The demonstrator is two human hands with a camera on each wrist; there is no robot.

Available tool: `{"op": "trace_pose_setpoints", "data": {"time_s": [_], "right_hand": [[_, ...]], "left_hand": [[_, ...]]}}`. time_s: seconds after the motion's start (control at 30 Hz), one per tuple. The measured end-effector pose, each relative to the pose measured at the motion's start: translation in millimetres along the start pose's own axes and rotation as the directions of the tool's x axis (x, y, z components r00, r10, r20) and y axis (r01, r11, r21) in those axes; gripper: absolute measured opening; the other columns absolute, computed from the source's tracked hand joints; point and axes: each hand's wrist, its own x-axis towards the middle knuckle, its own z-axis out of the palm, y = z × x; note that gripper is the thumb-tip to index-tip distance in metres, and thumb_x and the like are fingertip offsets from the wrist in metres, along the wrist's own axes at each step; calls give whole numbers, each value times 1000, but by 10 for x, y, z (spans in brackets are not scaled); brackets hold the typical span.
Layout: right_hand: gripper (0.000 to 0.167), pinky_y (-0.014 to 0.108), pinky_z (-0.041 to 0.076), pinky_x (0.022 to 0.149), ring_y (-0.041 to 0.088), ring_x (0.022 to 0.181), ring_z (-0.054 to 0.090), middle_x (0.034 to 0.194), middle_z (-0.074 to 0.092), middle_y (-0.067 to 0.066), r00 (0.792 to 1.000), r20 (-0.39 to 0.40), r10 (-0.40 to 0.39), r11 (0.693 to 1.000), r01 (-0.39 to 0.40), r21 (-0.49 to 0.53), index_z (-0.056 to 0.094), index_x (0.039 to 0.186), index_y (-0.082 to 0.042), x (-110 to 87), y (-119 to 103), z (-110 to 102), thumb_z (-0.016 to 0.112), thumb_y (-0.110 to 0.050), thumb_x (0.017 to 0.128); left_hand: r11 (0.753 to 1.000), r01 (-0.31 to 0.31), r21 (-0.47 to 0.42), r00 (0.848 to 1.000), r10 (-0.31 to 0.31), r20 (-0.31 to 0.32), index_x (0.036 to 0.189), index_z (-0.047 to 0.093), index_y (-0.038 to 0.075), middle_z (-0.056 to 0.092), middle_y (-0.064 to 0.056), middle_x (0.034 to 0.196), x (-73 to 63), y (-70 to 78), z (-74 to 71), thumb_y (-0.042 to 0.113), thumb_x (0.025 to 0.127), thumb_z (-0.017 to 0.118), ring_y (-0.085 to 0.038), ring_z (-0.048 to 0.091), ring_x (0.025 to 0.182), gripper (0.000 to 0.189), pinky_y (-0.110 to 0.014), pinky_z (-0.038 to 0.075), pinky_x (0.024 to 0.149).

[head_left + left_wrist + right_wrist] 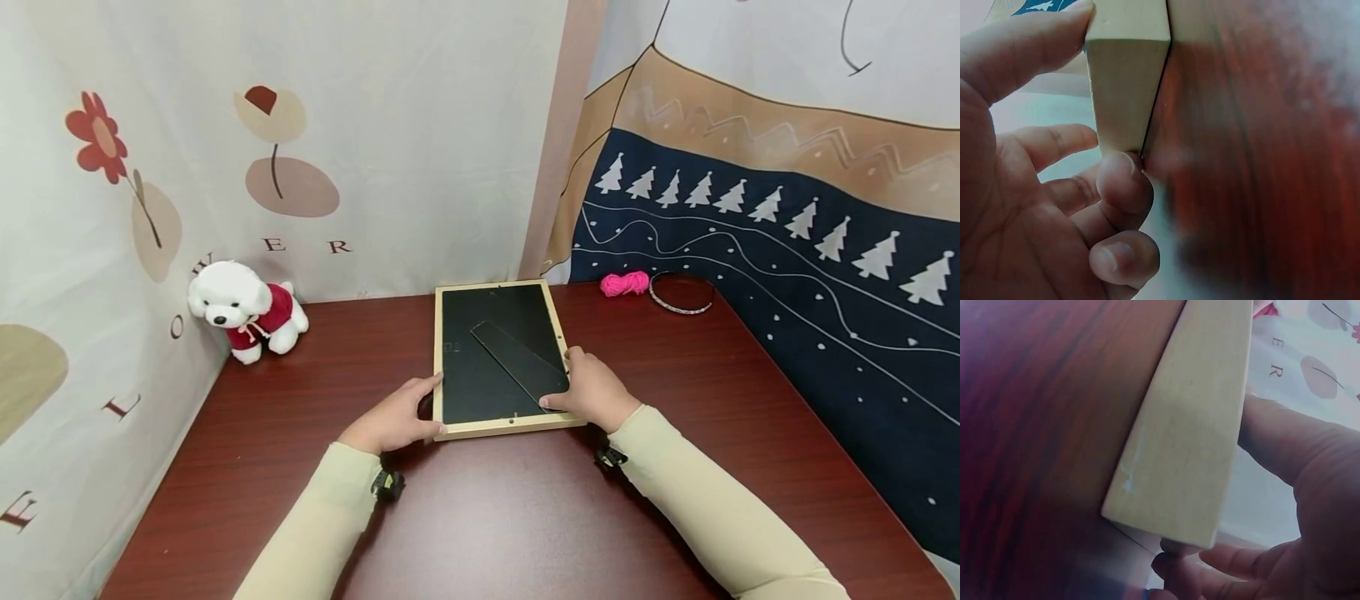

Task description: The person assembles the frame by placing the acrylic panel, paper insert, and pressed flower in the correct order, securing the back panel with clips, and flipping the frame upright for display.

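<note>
A picture frame point(491, 429) with a pale wooden border lies back side up on the table, its black backing board point(472, 308) showing. A black stand leg point(517, 364) slants across that board. My left hand point(397, 417) grips the near left corner, and the left wrist view has its fingertips point(1124, 181) curled at the lower edge of the wood. On the right border my right hand point(596, 390) holds on, thumb over the backing beside the leg's wide end. In the right wrist view its fingers point(1179, 572) reach under the wooden edge point(1185, 425).
At the back left sits a white toy dog point(251, 308) in a red top. A bundle of pink yarn point(624, 284) and a headband point(678, 310) lie at the back right of the dark red table point(495, 517). Printed curtains point(420, 125) enclose the back and sides.
</note>
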Motion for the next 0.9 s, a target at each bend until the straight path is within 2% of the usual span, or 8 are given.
{"op": "trace_pose_setpoints", "data": {"time_s": [0.17, 0.4, 0.63, 0.9], "right_hand": [[95, 52, 56, 101, 37, 115, 66, 134, 64, 27, 1000, 17, -26, 999, 25, 41, 46, 144, 10, -4, 42, -20, 94, -40, 79], [80, 49, 58, 89, 30, 97, 66, 115, 69, 21, 998, 21, -57, 994, 54, 95, 51, 137, 7, -51, 126, -51, 92, -32, 80], [72, 51, 57, 93, 33, 106, 65, 125, 66, 24, 998, 36, -53, 989, 48, 140, 54, 133, 4, -90, 165, -74, 89, -34, 84], [68, 54, 55, 100, 36, 114, 64, 131, 65, 25, 996, 43, -74, 986, 66, 155, 56, 136, 5, -111, 196, -81, 85, -34, 88]], "left_hand": [[999, -10, 54, 1000, 9, 15, 164, 36, 5, 50, -21, 151, 30, 10, -35, 26, 86, 84, -30, 56, 132, 94, -49, 47, 111], [991, 6, 137, 1000, -8, 10, 163, 41, 9, 56, -16, 140, 88, 56, -42, 29, 84, 79, -22, 61, 109, 90, -42, 52, 95], [972, -6, 236, 1000, 12, -24, 158, 48, 4, 54, -22, 148, 114, 141, -1, 38, 86, 78, -32, 64, 123, 85, -49, 52, 106], [966, 26, 256, 999, -16, -39, 157, 50, 5, 55, -21, 146, 98, 192, 17, 43, 87, 81, -33, 65, 120, 85, -50, 54, 104]]}}
